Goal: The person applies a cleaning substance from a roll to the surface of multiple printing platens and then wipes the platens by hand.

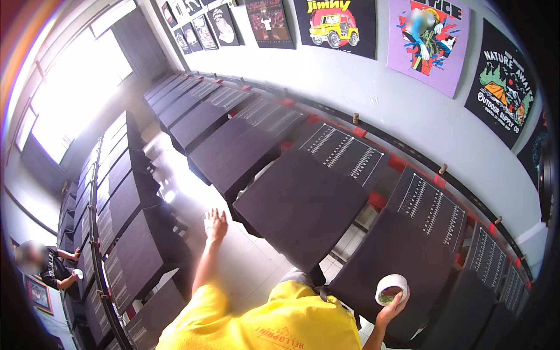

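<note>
My right hand (392, 310) is closed around a wide roll of white tape (389, 281), holding it above a board draped in black cloth (373, 262). Something greenish shows through the roll's core. Out over the aisle, my left hand (216, 225) is open and holds nothing, its fingers up and a little apart. Nearest to it is the corner of another black-covered board (303, 201). At the wall end of these boards, dark panels (341, 151) carry rows of white printed marks.
A long row of black-covered boards follows a dark rail (402, 153) along the poster-hung wall. A second row (131, 251) runs across the tiled aisle (251, 262). Beyond it a person in black (55, 265) holds something white. Bright windows (76, 99) stand far left.
</note>
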Available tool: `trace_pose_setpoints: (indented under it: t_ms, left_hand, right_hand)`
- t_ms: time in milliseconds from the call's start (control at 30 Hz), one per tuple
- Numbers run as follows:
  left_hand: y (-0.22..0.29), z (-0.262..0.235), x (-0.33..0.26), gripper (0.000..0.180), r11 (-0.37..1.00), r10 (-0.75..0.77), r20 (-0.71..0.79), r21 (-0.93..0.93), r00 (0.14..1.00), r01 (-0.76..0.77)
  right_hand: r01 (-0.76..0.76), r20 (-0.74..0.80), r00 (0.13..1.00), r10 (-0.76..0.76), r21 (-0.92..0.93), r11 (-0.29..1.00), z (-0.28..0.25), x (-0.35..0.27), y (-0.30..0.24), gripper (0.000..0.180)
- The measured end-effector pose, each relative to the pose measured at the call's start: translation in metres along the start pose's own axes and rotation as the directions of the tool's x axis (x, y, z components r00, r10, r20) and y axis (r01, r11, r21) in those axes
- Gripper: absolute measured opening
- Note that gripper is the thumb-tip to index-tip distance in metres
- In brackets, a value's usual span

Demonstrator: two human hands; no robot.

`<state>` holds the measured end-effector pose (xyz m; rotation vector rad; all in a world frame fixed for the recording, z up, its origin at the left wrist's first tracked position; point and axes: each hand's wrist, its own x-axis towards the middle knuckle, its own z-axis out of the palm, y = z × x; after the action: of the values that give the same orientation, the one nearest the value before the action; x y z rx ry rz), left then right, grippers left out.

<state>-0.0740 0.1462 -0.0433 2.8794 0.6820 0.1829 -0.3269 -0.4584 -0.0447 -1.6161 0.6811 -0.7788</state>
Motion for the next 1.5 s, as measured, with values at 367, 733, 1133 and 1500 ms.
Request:
trace_pose_setpoints:
  t_ms: [367,733,1133,1500]
  left_hand:
    - [0.191,0.041,-0.040,0.076,0.942,0.335,0.032,-0.041,0.942,-0.334]
    - [0.390,0.049,-0.106,0.073,0.557,0.828,0.089,-0.242,0.554,-0.794]
    - [0.247,0.018,-0.073,0.055,0.661,0.750,0.118,-0.088,0.651,-0.745]
    - [-0.037,0.007,0.029,0.057,0.999,0.055,-0.094,0.006,0.994,-0.054]
  right_hand:
    - [-0.003,-0.049,0.999,0.002,-0.021,1.000,-0.004,0.002,0.014,0.055]
    - [-0.056,-0.052,0.997,0.058,0.055,0.997,-0.002,0.000,0.007,0.052]
    - [-0.040,-0.101,0.994,0.038,-0.016,0.999,-0.002,-0.002,0.006,0.058]
    - [0.014,0.005,1.000,-0.014,-0.002,1.000,0.003,0.001,0.001,0.055]
